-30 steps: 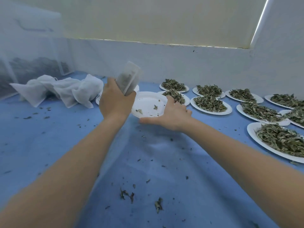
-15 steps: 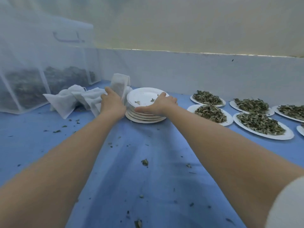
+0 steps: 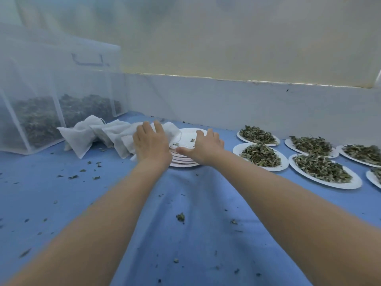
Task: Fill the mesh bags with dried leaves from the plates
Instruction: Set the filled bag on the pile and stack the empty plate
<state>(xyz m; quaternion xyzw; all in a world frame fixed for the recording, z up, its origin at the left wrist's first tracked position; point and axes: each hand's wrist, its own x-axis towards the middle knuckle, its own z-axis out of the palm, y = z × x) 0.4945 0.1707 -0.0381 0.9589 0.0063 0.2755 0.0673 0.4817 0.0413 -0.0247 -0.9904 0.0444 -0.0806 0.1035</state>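
A stack of emptied white paper plates (image 3: 186, 159) stands mid-table, a few leaf crumbs on the top one. My right hand (image 3: 203, 148) lies flat on that stack with fingers spread. My left hand (image 3: 151, 144) hovers open just left of it, fingers straight, over a pile of white mesh bags (image 3: 99, 135); one bag (image 3: 172, 131) lies against the plates beyond my fingertips. Several plates heaped with dried leaves (image 3: 260, 155) sit to the right.
A translucent mesh container (image 3: 41, 112) holding dark dried leaves stands at the far left. A low white wall (image 3: 247, 102) runs along the back of the blue table cover (image 3: 185, 213). Leaf crumbs are scattered over the cloth.
My left hand has let go of the filled mesh bag and opened over the bag pile. My right hand has set the emptied plate on the stack and flattened on it.
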